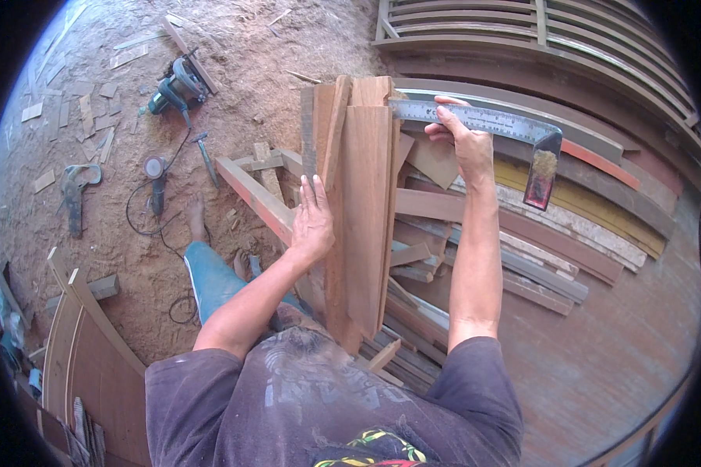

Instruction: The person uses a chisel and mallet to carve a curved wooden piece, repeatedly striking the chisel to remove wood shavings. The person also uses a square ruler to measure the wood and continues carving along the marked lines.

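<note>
My right hand (461, 138) grips a try square (502, 122) by its metal blade, thumb on top and fingers curled beneath. The square's dark stock (544, 171) hangs at the blade's right end. The blade's left end reaches the right edge of a long brown plank (368, 194), near its far end; I cannot tell whether they touch. My left hand (313, 222) lies flat, fingers stretched forward, on the narrower boards to the left of that plank. A thin wooden strip (337, 128) rests at a slant beside the plank.
On the dusty ground at left lie a circular saw (181, 84), a hammer (206, 162), an angle grinder (156, 187) with a cord, and another power tool (75, 201). Stacked timber (537, 233) fills the right. A slatted wooden frame (522, 35) stands behind, and curved panels (93, 366) at near left.
</note>
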The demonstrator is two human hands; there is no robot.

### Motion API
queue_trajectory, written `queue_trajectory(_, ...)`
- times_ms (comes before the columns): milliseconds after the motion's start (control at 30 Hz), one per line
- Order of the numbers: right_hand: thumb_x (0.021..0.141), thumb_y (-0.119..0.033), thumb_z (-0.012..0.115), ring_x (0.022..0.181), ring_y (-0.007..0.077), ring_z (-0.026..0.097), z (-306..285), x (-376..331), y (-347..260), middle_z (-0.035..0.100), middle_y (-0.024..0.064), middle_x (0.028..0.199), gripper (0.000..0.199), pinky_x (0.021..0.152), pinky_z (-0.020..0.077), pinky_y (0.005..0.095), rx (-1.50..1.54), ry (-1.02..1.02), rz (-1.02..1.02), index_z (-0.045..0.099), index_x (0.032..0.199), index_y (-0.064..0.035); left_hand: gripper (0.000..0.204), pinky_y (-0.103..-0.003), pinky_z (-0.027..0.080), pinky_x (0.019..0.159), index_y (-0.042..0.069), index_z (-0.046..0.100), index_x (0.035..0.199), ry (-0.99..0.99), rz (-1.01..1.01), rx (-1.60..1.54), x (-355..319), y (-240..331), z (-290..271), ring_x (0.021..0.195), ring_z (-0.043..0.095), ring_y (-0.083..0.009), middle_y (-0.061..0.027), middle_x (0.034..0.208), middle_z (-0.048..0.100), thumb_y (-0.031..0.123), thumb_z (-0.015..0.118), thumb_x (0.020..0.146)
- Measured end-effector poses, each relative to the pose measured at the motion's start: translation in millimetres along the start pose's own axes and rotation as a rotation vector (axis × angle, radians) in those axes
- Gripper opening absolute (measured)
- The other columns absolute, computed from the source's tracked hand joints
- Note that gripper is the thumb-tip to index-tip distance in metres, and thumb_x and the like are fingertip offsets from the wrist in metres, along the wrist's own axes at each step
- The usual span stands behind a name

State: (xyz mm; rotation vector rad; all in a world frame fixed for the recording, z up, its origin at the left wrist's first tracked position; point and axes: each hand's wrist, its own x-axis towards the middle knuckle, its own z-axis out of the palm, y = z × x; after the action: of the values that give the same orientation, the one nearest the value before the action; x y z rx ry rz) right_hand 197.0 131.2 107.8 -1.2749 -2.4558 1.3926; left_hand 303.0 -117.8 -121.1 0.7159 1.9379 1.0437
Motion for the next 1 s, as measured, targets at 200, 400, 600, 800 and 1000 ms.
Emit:
queue_trajectory(200,0.104,-0.011,0.072,0.078,0.0153,0.076,-2,2,2,0.076,0.0094,0.1,0.026,0.067,0.0613,0.0261,-0.002,0.002,-0.024,0.074,0.128,-0.0008,0.105,-0.057,0.04,0.122,-0.011,-0.003,0.168,-0.006,-0.009,-0.031,1,1,-1,0.156,0.03,-0.0592,-0.0477,0.169,0.008,-0.009,0.059,0.082)
queue_trajectory(400,0.103,-0.011,0.072,0.078,0.0152,0.077,-2,3,4,0.076,0.0092,0.096,0.026,0.067,0.062,0.0259,0.01,-0.004,-0.031,0.074,0.127,0.0005,0.106,-0.057,0.039,0.123,-0.01,-0.003,0.168,0.035,0.011,-0.048,0,-3,6,0.156,0.029,-0.0594,-0.0471,0.17,0.007,-0.01,0.058,0.082)
queue_trajectory(600,0.103,-0.011,0.073,0.079,0.0153,0.078,2,1,1,0.076,0.01,0.098,0.027,0.069,0.0627,0.0247,-0.005,0.01,-0.035,0.074,0.127,0.0011,0.107,-0.058,0.037,0.125,-0.009,-0.005,0.169,-0.03,-0.028,-0.052,-1,1,-5,0.157,0.027,-0.059,-0.0467,0.17,0.005,-0.011,0.057,0.081)
queue_trajectory(800,0.105,-0.024,0.074,0.078,0.0155,0.076,-12,-25,1,0.077,0.0101,0.105,0.03,0.073,0.0625,0.0258,0.045,0.121,-0.071,0.077,0.123,-0.0004,0.104,-0.057,0.038,0.123,-0.01,-0.003,0.169,0.047,0.037,0.019,-2,-10,3,0.154,0.033,-0.0576,-0.0452,0.171,0.008,0.0,0.064,0.089)
queue_trajectory(1000,0.108,-0.052,0.066,0.089,0.0154,0.064,-82,-156,14,0.072,0.0068,0.09,0.054,0.088,0.0481,0.0317,-0.1,0.358,0.116,0.082,0.104,-0.0012,0.105,-0.058,0.04,0.121,-0.01,-0.002,0.168,0.038,0.02,0.0,7,-9,-5,0.153,0.037,-0.056,-0.0443,0.171,0.012,0.015,0.07,0.097)
